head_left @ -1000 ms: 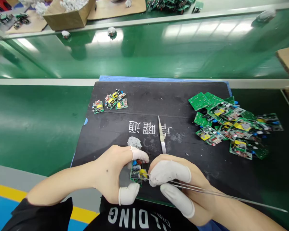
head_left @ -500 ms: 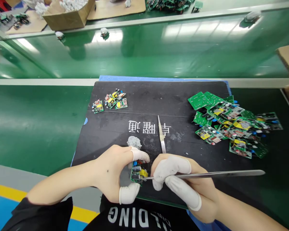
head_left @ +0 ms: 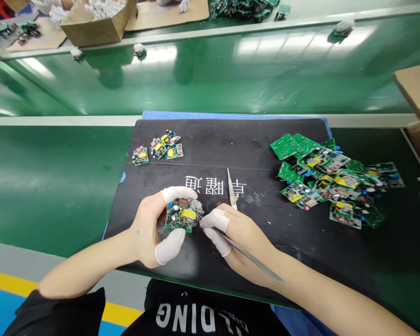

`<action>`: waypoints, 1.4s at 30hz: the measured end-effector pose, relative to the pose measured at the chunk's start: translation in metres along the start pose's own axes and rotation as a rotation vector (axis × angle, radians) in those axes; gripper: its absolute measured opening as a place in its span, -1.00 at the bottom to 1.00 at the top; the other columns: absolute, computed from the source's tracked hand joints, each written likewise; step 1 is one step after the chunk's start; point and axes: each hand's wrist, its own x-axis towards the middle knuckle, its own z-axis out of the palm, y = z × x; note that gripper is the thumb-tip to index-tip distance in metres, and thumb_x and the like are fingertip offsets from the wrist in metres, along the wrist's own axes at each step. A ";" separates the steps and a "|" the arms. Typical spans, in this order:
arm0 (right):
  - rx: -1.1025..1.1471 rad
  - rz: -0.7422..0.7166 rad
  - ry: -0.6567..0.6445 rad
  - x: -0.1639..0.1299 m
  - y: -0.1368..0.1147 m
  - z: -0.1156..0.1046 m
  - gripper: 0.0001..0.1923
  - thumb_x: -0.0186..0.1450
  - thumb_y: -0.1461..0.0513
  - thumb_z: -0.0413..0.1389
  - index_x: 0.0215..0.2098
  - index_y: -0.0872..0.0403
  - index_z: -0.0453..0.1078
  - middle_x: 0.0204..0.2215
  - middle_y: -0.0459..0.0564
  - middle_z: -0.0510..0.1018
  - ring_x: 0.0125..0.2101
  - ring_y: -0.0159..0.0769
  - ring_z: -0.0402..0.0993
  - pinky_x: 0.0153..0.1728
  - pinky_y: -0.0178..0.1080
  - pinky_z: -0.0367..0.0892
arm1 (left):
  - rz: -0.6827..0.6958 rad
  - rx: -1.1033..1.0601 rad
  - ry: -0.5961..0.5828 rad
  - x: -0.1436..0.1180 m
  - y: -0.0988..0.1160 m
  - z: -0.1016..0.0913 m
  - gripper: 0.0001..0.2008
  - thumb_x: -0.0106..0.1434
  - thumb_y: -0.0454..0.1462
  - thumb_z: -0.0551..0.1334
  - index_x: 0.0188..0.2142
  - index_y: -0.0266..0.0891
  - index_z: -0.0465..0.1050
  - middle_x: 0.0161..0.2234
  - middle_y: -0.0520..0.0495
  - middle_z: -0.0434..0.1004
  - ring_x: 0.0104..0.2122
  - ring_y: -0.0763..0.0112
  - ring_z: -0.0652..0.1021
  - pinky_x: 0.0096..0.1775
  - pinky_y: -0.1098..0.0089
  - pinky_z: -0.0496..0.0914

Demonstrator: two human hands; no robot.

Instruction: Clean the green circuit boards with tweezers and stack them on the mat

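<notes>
Here the tweezers [head_left: 247,254] in the right hand [head_left: 238,233] point up-left toward the circuit board [head_left: 180,215].

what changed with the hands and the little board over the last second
Both hands moved away from the body: the left hand carried the small circuit board up to the grey putty lump, and the right hand followed, swinging the tweezers back along the forearm. The board piles and the second tweezers stayed put.
</notes>
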 end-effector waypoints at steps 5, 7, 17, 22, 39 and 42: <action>0.227 0.092 0.149 -0.007 -0.006 -0.011 -0.85 0.32 0.37 -0.03 -0.30 0.03 0.31 -0.51 -0.11 0.41 -0.51 -0.33 0.36 -0.45 -0.25 0.33 | 0.039 0.133 -0.005 -0.007 -0.003 0.008 -0.49 0.01 -0.27 0.14 0.00 -0.29 0.35 -0.22 -0.19 0.57 -0.35 0.18 0.61 -0.31 0.23 0.53; 0.356 0.081 0.218 -0.011 -0.010 -0.019 -0.82 0.29 0.39 -0.01 -0.25 0.00 0.31 -0.48 -0.10 0.43 -0.49 -0.32 0.41 -0.44 -0.24 0.36 | 0.095 0.203 -0.019 -0.007 -0.003 0.010 -0.48 -0.02 -0.28 0.13 0.00 -0.28 0.35 -0.24 -0.19 0.57 -0.36 0.18 0.61 -0.35 0.23 0.53; 0.433 -0.170 0.098 -0.013 -0.012 -0.017 -0.76 0.28 0.37 -0.05 -0.13 -0.02 0.26 -0.46 -0.03 0.49 -0.47 -0.29 0.49 -0.41 -0.24 0.48 | 0.143 0.205 -0.223 -0.003 0.005 0.009 -0.42 -0.10 -0.28 0.09 0.01 -0.23 0.27 -0.41 -0.05 0.46 -0.53 0.32 0.52 -0.56 0.37 0.43; 0.423 -0.204 0.046 -0.009 -0.012 -0.018 -0.70 0.24 0.40 -0.06 -0.10 -0.01 0.25 -0.49 -0.05 0.45 -0.51 -0.31 0.43 -0.46 -0.28 0.43 | 0.128 0.203 -0.298 -0.004 0.004 0.008 -0.41 -0.11 -0.28 0.09 0.00 -0.21 0.25 -0.45 -0.02 0.43 -0.58 0.34 0.45 -0.59 0.37 0.38; 0.361 -0.338 -0.022 -0.010 -0.007 -0.017 -0.61 0.36 0.38 -0.16 0.13 0.05 0.15 -0.57 -0.07 0.43 -0.61 -0.30 0.35 -0.50 -0.23 0.43 | 0.030 0.205 -0.382 -0.001 0.008 0.008 -0.52 -0.06 -0.28 0.09 -0.07 -0.22 0.27 -0.45 0.00 0.45 -0.58 0.37 0.44 -0.56 0.39 0.38; 0.402 -0.287 0.052 -0.011 -0.007 -0.015 -0.61 0.31 0.41 -0.10 0.06 0.01 0.24 -0.57 -0.09 0.45 -0.59 -0.30 0.41 -0.49 -0.24 0.44 | 0.022 0.198 -0.379 -0.002 0.009 0.008 -0.52 -0.05 -0.28 0.10 -0.06 -0.23 0.28 -0.45 -0.01 0.45 -0.58 0.37 0.44 -0.56 0.39 0.38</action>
